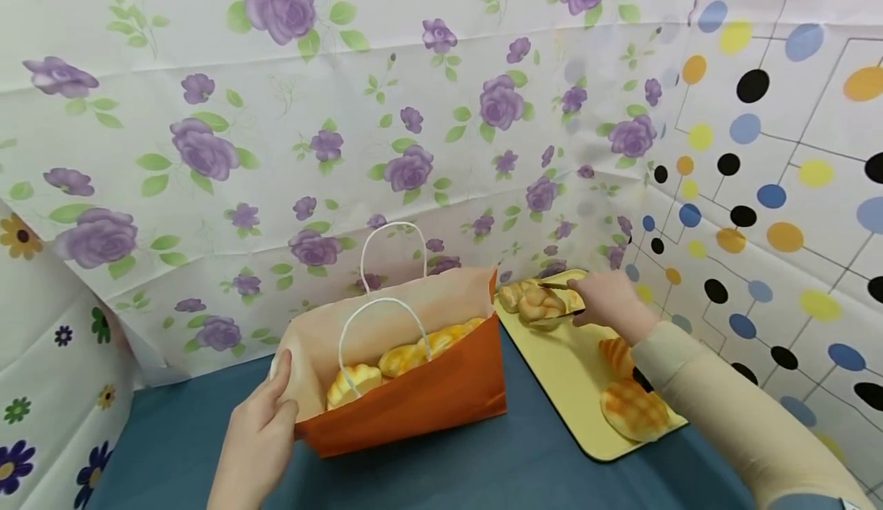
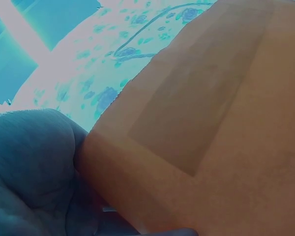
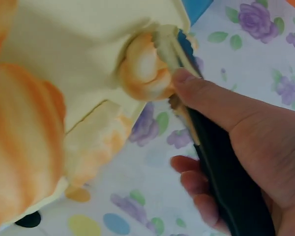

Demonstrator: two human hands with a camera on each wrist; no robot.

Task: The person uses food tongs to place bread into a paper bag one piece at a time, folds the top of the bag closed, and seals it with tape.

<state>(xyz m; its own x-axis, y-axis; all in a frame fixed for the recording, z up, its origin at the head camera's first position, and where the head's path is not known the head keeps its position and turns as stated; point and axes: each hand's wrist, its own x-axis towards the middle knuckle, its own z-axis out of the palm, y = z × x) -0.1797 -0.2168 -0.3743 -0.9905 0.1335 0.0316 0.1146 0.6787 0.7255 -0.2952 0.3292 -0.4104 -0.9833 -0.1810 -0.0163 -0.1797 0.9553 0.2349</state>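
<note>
My left hand [image 1: 258, 429] grips the left edge of an orange paper bag [image 1: 421, 395], which stands upright with white rope handles. In the left wrist view the bag's orange side [image 2: 236, 147] fills much of the frame. Several bread pieces [image 1: 451, 335] lie inside the bag. With my right hand [image 1: 610, 307] I hold black-handled tongs [image 3: 226, 182] at the far end of a yellow tray [image 1: 562, 364]. The tongs' tips are on both sides of a knotted bread roll [image 1: 541, 303]; whether they press on it I cannot tell.
More bread lies on the tray's near right, including a scored round bun [image 1: 635, 410] and a striped piece [image 1: 616, 357]. A blue tabletop [image 1: 186, 433] lies beneath. Floral cloth [image 1: 276, 149] hangs behind, and dotted cloth [image 1: 793, 226] closes off the right side.
</note>
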